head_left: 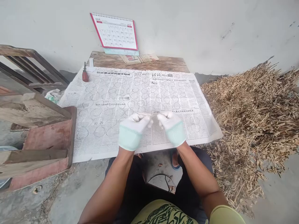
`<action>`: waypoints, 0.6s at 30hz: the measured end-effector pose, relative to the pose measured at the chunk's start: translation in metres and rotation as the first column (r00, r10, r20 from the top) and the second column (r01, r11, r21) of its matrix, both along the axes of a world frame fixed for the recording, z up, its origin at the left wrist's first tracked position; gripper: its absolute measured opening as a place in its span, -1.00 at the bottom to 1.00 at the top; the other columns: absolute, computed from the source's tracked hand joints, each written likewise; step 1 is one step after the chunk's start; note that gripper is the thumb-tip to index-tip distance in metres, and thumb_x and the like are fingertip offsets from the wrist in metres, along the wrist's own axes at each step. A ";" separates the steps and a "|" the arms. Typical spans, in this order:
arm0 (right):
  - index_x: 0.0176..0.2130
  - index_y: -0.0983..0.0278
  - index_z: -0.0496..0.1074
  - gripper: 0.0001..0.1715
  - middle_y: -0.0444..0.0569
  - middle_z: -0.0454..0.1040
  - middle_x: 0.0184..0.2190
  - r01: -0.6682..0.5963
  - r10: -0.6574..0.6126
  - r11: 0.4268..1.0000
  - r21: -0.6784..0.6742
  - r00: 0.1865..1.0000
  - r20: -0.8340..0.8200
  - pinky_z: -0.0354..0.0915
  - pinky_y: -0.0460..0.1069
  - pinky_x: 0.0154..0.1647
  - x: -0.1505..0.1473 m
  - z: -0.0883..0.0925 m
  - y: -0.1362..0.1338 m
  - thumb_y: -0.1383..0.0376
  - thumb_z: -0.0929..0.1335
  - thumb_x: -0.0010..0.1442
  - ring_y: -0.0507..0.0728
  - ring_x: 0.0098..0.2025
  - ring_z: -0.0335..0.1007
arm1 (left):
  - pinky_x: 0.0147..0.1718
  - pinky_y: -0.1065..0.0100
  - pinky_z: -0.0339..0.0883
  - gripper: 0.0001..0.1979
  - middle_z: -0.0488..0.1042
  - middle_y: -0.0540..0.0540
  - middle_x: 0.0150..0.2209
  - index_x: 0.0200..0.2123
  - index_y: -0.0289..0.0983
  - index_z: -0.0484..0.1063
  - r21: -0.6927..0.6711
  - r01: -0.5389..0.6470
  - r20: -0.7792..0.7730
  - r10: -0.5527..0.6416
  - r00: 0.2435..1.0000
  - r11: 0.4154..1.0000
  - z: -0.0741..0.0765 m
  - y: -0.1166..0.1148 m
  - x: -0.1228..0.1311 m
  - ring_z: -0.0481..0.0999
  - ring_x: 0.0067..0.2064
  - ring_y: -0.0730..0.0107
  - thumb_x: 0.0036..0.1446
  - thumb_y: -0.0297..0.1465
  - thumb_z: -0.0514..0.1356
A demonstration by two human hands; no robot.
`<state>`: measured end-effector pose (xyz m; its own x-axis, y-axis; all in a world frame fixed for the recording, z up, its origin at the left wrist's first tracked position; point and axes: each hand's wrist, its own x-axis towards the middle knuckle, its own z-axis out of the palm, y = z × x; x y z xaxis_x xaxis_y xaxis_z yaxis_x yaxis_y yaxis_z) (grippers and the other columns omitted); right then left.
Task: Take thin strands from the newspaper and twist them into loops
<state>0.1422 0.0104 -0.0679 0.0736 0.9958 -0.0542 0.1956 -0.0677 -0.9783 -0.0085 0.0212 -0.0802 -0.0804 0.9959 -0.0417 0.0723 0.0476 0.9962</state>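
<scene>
Both my hands wear white gloves with pale green cuffs and meet above the near middle of a newspaper sheet. My left hand is closed, thumb and forefinger pinched together. Just to its right, my right hand makes a similar pinch, with a small gap between the two. Whatever the fingertips hold is too thin or small to make out. Many thin, dark, round outlines cover the newspaper; I cannot tell whether they are drawn or loops laid on it. A red-handled screwdriver rests at the far left.
A spiral desk calendar leans against the wall behind the wooden table. A printed paper lies before it. Wooden chairs crowd the left side. Dry stalks are heaped on the right.
</scene>
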 end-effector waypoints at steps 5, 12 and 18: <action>-0.56 0.20 0.30 -0.57 -0.16 0.34 -0.59 -0.083 0.082 0.996 0.020 0.994 0.077 0.24 -0.02 -0.39 0.005 0.000 0.003 0.18 0.35 0.32 0.04 -0.49 0.28 | -0.23 0.21 0.51 -0.90 0.59 -0.03 -0.54 -0.50 -0.19 0.56 -0.049 0.019 0.032 -0.017 0.999 0.999 0.007 0.001 -0.003 0.56 -0.45 0.28 0.01 -0.34 0.28; -0.58 0.19 0.20 -0.56 -0.17 0.26 -0.60 -0.123 0.118 0.992 0.027 0.982 0.145 0.17 -0.02 -0.43 0.010 0.006 0.005 0.25 0.32 0.32 0.04 -0.51 0.18 | -0.37 0.28 0.39 -0.87 0.59 -0.04 -0.54 -0.42 -0.24 0.62 -0.192 0.053 -0.001 -0.054 0.999 0.980 0.001 -0.001 -0.010 0.51 -0.49 0.34 -0.02 -0.30 0.33; -0.51 0.20 0.37 -0.62 -0.16 0.42 -0.57 -0.084 0.088 0.995 -0.049 0.992 0.085 0.30 -0.03 -0.41 0.012 0.003 0.008 0.16 0.37 0.32 0.03 -0.51 0.32 | -0.40 0.29 0.38 -0.78 0.63 -0.07 -0.49 -0.39 -0.27 0.62 -0.219 0.082 0.072 -0.067 0.995 0.972 -0.007 0.000 -0.014 0.48 -0.55 0.41 -0.03 -0.23 0.40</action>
